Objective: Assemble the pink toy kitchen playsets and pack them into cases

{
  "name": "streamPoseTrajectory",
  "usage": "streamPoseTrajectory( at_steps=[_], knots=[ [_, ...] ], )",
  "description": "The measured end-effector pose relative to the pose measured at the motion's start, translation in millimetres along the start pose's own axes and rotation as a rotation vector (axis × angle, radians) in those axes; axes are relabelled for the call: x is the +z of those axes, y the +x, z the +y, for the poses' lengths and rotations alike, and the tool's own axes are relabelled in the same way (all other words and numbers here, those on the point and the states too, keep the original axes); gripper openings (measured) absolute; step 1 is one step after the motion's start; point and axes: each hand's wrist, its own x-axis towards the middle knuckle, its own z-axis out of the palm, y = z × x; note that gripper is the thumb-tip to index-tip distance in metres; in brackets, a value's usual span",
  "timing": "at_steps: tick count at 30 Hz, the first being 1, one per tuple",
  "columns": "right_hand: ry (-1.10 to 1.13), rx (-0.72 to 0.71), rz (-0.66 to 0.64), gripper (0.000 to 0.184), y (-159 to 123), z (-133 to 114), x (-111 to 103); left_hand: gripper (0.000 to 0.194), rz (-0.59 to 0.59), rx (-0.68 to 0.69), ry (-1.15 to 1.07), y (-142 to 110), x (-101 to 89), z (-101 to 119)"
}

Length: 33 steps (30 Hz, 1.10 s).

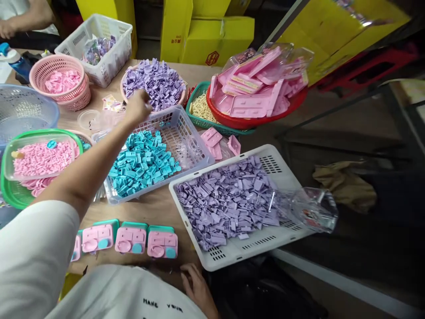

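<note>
My left hand (137, 106) reaches far across the table to the near rim of a round bowl heaped with purple plastic pieces (154, 82). Its fingers are curled down at the pieces, and what they hold is hidden. Under my forearm lies a white basket of teal pieces (142, 161). My right hand (196, 285) rests at the table's near edge by my lap, fingers loose and apart, holding nothing. Just ahead of it stand three pink and teal assembled toy sets (131, 239) in a row. A white tray of flat purple parts (229, 199) sits to the right.
A green tub of pink pieces (40, 159) sits at left, with a blue basket (23, 108) and a pink basket (61, 79) behind it. A red bowl of pink frames (255, 95) stands at back right. Another person's arm (23, 20) is at top left. Yellow cartons (212, 37) stand behind.
</note>
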Motion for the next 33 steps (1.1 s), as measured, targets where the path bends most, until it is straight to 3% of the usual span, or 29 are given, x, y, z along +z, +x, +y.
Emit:
streamPoseTrajectory(
  at_steps=[3,6,9,11,12,14,16,20,26,33],
  knots=[
    [0.027,-0.068,-0.056,0.022,3.1,-14.6,-19.4,0.015,-0.255,0.013,0.034,-59.8,39.2,21.4],
    [-0.109,-0.268,-0.001,0.022,30.6,-59.0,-72.7,0.01,-0.295,-0.03,0.021,-95.6,76.8,19.4],
    [-0.32,-0.384,0.24,0.025,118.3,-100.3,-124.3,0.008,-0.236,-0.068,-0.032,-106.4,90.1,4.4],
    [-0.46,-0.232,0.341,0.026,197.6,-116.5,-141.9,0.008,-0.182,-0.109,-0.077,-107.5,87.3,-7.0],
    [-0.514,-0.116,0.323,0.028,236.1,-121.2,-144.5,0.01,-0.152,-0.142,-0.097,-107.6,84.2,-12.4],
    [-0.522,-0.052,0.261,0.031,300.2,-125.5,-139.9,0.016,-0.089,-0.223,-0.13,-107.6,77.7,-22.5],
    [-0.516,-0.021,0.171,0.031,340.9,-124.3,-128.8,0.024,-0.035,-0.294,-0.16,-106.4,72.8,-30.9],
    [-0.495,0.0,0.074,0.021,370.0,-111.4,-124.5,0.036,-0.012,-0.322,-0.188,-96.2,69.4,-37.8],
    [-0.474,0.012,0.185,0.035,394.0,-100.6,-159.9,0.037,-0.112,-0.207,-0.01,-66.9,79.3,-22.9],
    [-0.401,-0.142,0.041,0.046,414.2,-105.0,-141.9,0.029,-0.294,-0.143,0.209,-53.0,91.7,-15.6]
  ],
)
